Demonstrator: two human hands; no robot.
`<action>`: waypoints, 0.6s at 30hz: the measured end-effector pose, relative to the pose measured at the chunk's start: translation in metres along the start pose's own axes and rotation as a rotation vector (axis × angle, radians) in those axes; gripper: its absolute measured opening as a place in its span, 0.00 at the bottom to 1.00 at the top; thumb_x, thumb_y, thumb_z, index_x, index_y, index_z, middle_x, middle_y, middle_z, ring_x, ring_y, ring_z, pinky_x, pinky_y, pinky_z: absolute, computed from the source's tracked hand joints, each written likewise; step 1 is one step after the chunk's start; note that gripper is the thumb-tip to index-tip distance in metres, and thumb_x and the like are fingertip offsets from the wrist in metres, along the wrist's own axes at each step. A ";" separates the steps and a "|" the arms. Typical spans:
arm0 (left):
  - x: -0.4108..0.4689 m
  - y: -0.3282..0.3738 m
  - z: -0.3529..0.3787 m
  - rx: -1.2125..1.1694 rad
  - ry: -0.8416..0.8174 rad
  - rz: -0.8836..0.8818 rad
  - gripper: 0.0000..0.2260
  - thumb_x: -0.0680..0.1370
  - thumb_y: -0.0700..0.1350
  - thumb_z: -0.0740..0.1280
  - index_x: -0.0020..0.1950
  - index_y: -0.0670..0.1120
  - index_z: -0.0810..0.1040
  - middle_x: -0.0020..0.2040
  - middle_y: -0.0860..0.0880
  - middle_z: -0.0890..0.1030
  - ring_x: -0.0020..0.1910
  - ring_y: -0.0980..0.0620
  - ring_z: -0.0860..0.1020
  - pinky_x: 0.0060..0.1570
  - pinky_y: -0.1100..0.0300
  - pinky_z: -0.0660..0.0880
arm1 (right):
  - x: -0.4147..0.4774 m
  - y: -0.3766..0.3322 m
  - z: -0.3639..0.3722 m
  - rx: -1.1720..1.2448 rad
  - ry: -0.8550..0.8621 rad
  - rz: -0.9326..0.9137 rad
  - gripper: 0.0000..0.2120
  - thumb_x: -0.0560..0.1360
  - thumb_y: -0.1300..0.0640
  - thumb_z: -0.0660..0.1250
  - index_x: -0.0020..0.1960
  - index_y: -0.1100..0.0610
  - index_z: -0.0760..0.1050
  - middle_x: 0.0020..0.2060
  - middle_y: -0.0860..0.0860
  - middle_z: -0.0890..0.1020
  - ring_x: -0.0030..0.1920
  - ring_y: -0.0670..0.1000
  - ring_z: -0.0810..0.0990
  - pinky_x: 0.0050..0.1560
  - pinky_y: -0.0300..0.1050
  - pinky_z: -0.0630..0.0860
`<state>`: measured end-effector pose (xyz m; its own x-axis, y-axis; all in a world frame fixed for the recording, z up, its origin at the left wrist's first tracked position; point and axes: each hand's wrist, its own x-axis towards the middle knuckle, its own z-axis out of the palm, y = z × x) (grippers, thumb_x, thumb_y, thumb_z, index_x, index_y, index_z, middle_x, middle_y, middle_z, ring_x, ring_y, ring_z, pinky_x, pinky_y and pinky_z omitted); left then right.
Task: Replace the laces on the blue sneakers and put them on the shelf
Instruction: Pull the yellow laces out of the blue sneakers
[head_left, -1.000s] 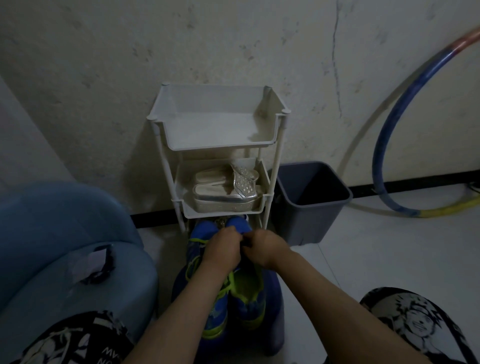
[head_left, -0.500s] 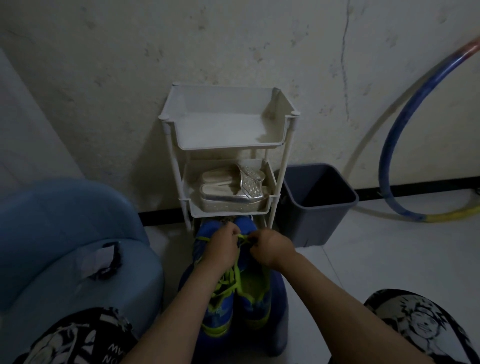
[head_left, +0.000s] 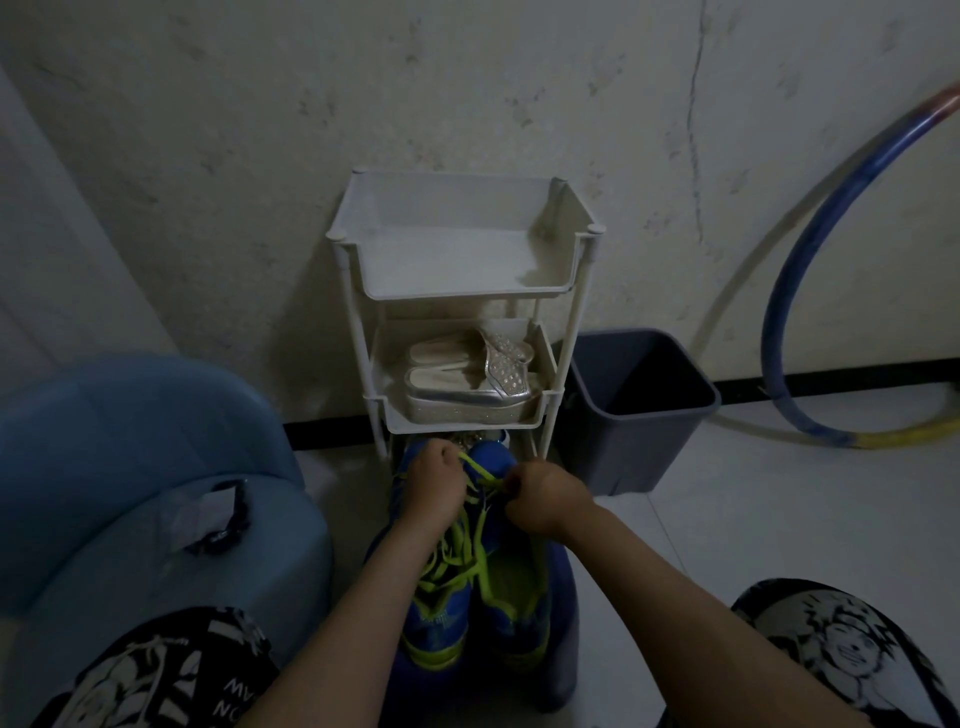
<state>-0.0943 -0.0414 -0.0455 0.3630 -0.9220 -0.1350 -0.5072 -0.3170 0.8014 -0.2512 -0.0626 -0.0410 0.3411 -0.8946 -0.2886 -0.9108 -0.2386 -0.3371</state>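
The scene is dim and bluish-grey, faintly grainy. The white plastic three-tier shelf (head_left: 467, 291) throws a soft shadow leftward on the cracked pale wall (head_left: 467, 78). Wide-angle distortion bends the edges.

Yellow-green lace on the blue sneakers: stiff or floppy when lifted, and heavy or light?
Probably floppy: the yellow-green lace sags in loose loops over the blue sneakers. Likely light: a thin flat strip held between the left hand and right hand.

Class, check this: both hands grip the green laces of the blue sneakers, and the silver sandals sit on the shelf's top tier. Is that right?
No: the head view shows the silver sandals on the shelf's middle tier. The rest holds.
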 end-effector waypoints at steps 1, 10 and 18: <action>0.001 0.000 -0.001 0.008 -0.007 -0.001 0.10 0.83 0.46 0.54 0.47 0.49 0.73 0.47 0.48 0.75 0.44 0.51 0.72 0.45 0.56 0.66 | 0.000 0.000 0.001 0.000 0.011 0.002 0.12 0.74 0.53 0.65 0.57 0.51 0.79 0.53 0.52 0.80 0.54 0.53 0.80 0.53 0.49 0.79; -0.007 0.009 -0.005 0.407 -0.039 0.556 0.21 0.74 0.39 0.60 0.64 0.54 0.79 0.61 0.56 0.78 0.61 0.52 0.71 0.64 0.53 0.68 | 0.002 0.000 0.006 0.017 0.123 -0.011 0.12 0.79 0.51 0.61 0.55 0.53 0.81 0.52 0.54 0.81 0.51 0.56 0.81 0.48 0.46 0.76; -0.013 0.011 -0.004 0.758 -0.085 0.533 0.11 0.80 0.52 0.61 0.54 0.55 0.82 0.51 0.50 0.80 0.55 0.48 0.74 0.56 0.53 0.68 | 0.003 0.002 0.008 0.073 0.113 -0.011 0.12 0.79 0.50 0.62 0.52 0.54 0.82 0.49 0.53 0.82 0.48 0.53 0.81 0.46 0.47 0.78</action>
<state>-0.1011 -0.0321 -0.0324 -0.1081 -0.9913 0.0754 -0.9765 0.1201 0.1792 -0.2503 -0.0626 -0.0493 0.3188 -0.9299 -0.1832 -0.8863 -0.2239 -0.4055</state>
